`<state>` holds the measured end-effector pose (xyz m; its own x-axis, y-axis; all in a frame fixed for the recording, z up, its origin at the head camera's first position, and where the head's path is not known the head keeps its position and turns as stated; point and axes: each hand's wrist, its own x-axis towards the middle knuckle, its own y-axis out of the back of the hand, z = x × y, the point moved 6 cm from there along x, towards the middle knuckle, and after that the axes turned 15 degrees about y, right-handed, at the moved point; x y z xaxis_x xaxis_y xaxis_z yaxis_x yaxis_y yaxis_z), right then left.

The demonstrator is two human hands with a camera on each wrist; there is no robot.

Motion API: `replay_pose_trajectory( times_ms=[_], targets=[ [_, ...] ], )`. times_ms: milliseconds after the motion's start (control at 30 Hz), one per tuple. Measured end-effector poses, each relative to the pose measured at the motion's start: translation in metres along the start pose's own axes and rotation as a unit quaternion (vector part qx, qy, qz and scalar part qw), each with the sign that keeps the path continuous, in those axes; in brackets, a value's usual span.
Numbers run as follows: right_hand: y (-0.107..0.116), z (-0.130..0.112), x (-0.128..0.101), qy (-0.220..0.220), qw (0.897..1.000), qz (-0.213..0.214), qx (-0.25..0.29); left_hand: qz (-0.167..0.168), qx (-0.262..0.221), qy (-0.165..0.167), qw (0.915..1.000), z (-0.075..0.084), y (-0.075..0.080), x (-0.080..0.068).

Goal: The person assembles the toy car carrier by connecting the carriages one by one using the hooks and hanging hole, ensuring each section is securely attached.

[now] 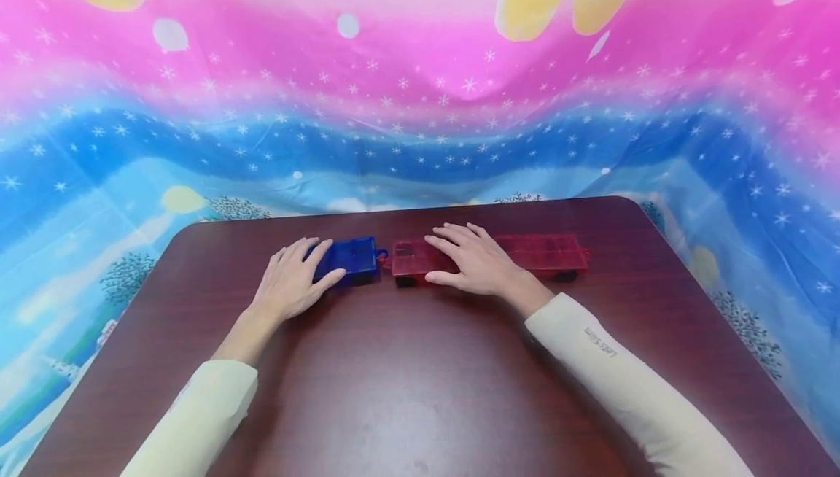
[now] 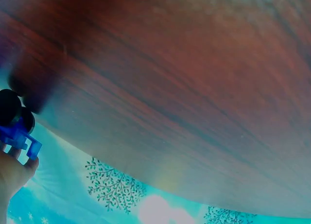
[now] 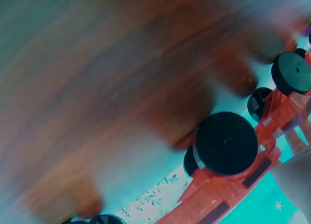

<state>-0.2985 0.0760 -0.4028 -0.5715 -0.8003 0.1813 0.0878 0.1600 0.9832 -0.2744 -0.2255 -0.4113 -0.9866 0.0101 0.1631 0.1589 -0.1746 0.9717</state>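
My left hand (image 1: 293,281) lies over the left part of a blue see-through toy wagon (image 1: 354,254), fingers spread and thumb along its near side. In the left wrist view its black wheels (image 2: 9,106) and a blue hook (image 2: 33,149) show at the left edge. My right hand (image 1: 471,258), fingers extended, rests across a long red see-through toy wagon body (image 1: 541,252), thumb at the near edge. Black wheels (image 3: 226,143) under red parts show in the right wrist view. Small couplings (image 1: 382,257) stand between blue and red; my right hand hides part of the red top.
A dark brown wooden table (image 1: 407,375) with rounded far corners carries the toys near its far edge. Behind and beside it hangs a colourful cloth (image 1: 420,149) with snowflakes and trees. A small red hook (image 1: 587,251) sticks out at the red right end.
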Motion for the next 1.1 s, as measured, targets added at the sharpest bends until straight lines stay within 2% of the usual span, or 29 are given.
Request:
replay_pose_trajectory(
  times_ms=[233,967,1100],
  targets=[
    [-0.002,-0.004,0.006,0.001,1.000,-0.009,0.001,-0.013,0.006,0.008,0.9999,-0.001,-0.001,0.003],
    [-0.013,-0.010,0.018,-0.006,0.999,-0.043,-0.019,-0.027,0.023,-0.014,0.9993,0.011,-0.008,0.010],
    [-0.013,-0.009,0.021,-0.009,0.999,-0.039,-0.016,-0.026,0.028,-0.016,0.9992,0.012,-0.007,0.012]
  ],
)
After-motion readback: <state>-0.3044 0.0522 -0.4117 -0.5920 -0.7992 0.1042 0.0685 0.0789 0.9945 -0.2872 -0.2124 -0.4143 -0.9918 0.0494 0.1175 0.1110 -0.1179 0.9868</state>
